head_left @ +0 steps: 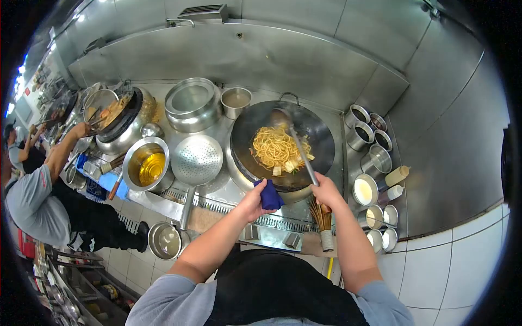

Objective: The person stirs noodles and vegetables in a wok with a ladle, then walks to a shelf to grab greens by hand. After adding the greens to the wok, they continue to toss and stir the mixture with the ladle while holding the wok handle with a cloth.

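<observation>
Noodles with pale pieces lie in a large dark wok. My right hand is wrapped round the handle of a metal ladle, whose bowl rests inside the wok above the noodles. At the wok's near edge, my left hand grips a folded dark blue cloth. The part of the wok's rim behind the cloth is hidden. A bamboo brush is just below my right hand.
On the left are a perforated strainer, a pot of yellow oil and a lidded pot. Seasoning containers line the right side. A co-worker works at another wok on the far left.
</observation>
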Demonstrator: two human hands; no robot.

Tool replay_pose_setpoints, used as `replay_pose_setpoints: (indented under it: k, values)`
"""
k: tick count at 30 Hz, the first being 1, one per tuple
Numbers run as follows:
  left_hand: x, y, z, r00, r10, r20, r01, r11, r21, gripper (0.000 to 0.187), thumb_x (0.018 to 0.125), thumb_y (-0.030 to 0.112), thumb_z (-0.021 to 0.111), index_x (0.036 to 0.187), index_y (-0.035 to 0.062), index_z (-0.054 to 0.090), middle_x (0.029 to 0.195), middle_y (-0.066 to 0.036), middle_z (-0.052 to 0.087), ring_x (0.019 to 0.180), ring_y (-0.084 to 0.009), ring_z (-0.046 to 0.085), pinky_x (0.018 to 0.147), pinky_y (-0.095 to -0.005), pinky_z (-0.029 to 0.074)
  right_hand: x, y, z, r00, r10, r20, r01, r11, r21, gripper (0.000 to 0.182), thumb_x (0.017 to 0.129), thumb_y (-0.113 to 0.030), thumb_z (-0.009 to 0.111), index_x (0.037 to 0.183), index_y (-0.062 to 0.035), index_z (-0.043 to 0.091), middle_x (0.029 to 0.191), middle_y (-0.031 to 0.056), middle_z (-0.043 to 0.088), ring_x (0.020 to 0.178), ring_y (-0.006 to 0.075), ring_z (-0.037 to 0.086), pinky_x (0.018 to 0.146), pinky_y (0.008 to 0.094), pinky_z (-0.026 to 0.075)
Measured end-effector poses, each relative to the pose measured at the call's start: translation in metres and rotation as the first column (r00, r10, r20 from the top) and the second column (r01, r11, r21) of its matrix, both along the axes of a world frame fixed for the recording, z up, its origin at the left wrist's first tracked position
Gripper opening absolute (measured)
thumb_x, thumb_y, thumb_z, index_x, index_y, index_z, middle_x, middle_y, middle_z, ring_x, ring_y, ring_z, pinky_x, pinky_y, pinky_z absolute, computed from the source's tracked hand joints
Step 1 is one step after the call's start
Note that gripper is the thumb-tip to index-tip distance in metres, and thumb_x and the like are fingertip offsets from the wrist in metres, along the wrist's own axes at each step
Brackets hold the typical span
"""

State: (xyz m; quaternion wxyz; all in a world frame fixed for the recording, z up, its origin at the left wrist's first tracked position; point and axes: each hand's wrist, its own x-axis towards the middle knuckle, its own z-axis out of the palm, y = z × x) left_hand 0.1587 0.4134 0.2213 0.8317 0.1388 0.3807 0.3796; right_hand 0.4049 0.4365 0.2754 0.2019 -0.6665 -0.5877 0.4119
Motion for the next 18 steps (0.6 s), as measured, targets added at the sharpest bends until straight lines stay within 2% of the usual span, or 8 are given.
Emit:
replay_pose_setpoints:
  k: [1, 2, 3, 5, 7, 12, 15, 18]
  values:
    - [-0.001, 0.002, -0.003, 1.000, -0.018, 0.016, 0.018, 1.000, 0.012, 0.047, 0.089, 0.052, 0.049, 0.110, 0.0102, 0.052, 0.093, -0.008, 0.063, 0.078, -0.0227, 0.064, 0.062, -0.0366, 0.053, -0.003, -0.003, -0.002, 0.998, 0.069, -0.008, -0.069, 0.997, -0.027, 0.044, 0.080, -0.008, 0.051, 0.125, -0.0080, 0.050, 0.068, 0.0128, 0.058, 0.048, 0.0213, 0.059, 0.049, 0.0342, 0.048]
    - [-0.001, 0.004, -0.006, 0.999, -0.031, 0.019, 0.031, 0.999, 0.007, 0.047, 0.089, 0.052, 0.049, 0.110, 0.0102, 0.052, 0.093, -0.008, 0.063, 0.078, -0.0227, 0.064, 0.062, -0.0366, 0.053, 0.002, -0.010, -0.010, 0.978, 0.145, 0.151, -0.171, 0.969, 0.177, 0.047, 0.082, -0.009, 0.051, 0.128, -0.0128, 0.048, 0.072, 0.0141, 0.061, 0.054, 0.0243, 0.062, 0.051, 0.0360, 0.049]
    - [-0.002, 0.006, -0.004, 1.000, -0.029, 0.011, 0.030, 0.999, -0.020, 0.043, 0.089, 0.049, 0.050, 0.108, 0.0101, 0.053, 0.092, -0.008, 0.063, 0.077, -0.0223, 0.064, 0.062, -0.0362, 0.053, 0.010, -0.017, -0.009, 0.979, 0.132, 0.155, -0.159, 0.972, 0.171, 0.047, 0.082, -0.009, 0.051, 0.128, -0.0128, 0.048, 0.072, 0.0141, 0.061, 0.054, 0.0243, 0.062, 0.051, 0.0360, 0.049]
    - [-0.001, 0.007, -0.002, 0.999, -0.039, 0.008, 0.039, 0.998, -0.049, 0.040, 0.089, 0.046, 0.052, 0.107, 0.0099, 0.054, 0.091, -0.008, 0.063, 0.077, -0.0219, 0.065, 0.063, -0.0358, 0.053, 0.028, -0.032, 0.005, 0.672, 0.144, 0.727, -0.432, 0.873, 0.227, 0.049, 0.083, -0.010, 0.051, 0.132, -0.0192, 0.045, 0.079, 0.0147, 0.062, 0.062, 0.0284, 0.063, 0.055, 0.0385, 0.051]
    - [-0.002, 0.009, -0.001, 0.999, -0.046, 0.008, 0.047, 0.996, -0.081, 0.034, 0.089, 0.040, 0.055, 0.104, 0.0095, 0.055, 0.088, -0.007, 0.064, 0.075, -0.0211, 0.065, 0.063, -0.0350, 0.054, 0.037, -0.050, 0.037, 0.495, 0.060, 0.867, -0.400, 0.901, 0.167, 0.051, 0.084, -0.011, 0.050, 0.133, -0.0241, 0.044, 0.083, 0.0140, 0.062, 0.067, 0.0323, 0.063, 0.058, 0.0417, 0.051]
    - [-0.002, 0.009, 0.000, 0.998, -0.058, 0.031, 0.060, 0.996, -0.072, 0.032, 0.088, 0.037, 0.057, 0.103, 0.0092, 0.055, 0.086, -0.007, 0.063, 0.074, -0.0205, 0.064, 0.062, -0.0347, 0.055, 0.054, -0.101, 0.059, 0.494, -0.045, 0.868, -0.301, 0.928, 0.219, 0.050, 0.085, -0.013, 0.053, 0.132, -0.0245, 0.046, 0.081, 0.0139, 0.061, 0.065, 0.0339, 0.061, 0.060, 0.0447, 0.050]
    - [-0.001, 0.009, -0.002, 0.998, -0.050, 0.037, 0.053, 0.995, -0.085, 0.032, 0.087, 0.037, 0.059, 0.102, 0.0095, 0.055, 0.087, -0.007, 0.063, 0.074, -0.0203, 0.064, 0.062, -0.0345, 0.055, 0.047, -0.123, 0.068, 0.639, -0.119, 0.760, -0.196, 0.930, 0.311, 0.048, 0.084, -0.016, 0.058, 0.130, -0.0223, 0.049, 0.084, 0.0154, 0.064, 0.068, 0.0346, 0.062, 0.062, 0.0450, 0.049]
    - [0.001, 0.009, 0.000, 0.999, -0.038, 0.028, 0.041, 0.994, -0.106, 0.032, 0.086, 0.037, 0.061, 0.102, 0.0103, 0.055, 0.087, -0.006, 0.063, 0.074, -0.0199, 0.064, 0.062, -0.0343, 0.054, 0.038, -0.134, 0.063, 0.897, -0.210, 0.390, 0.120, 0.963, 0.243, 0.042, 0.084, -0.021, 0.062, 0.124, -0.0135, 0.055, 0.096, 0.0180, 0.065, 0.083, 0.0333, 0.064, 0.071, 0.0391, 0.051]
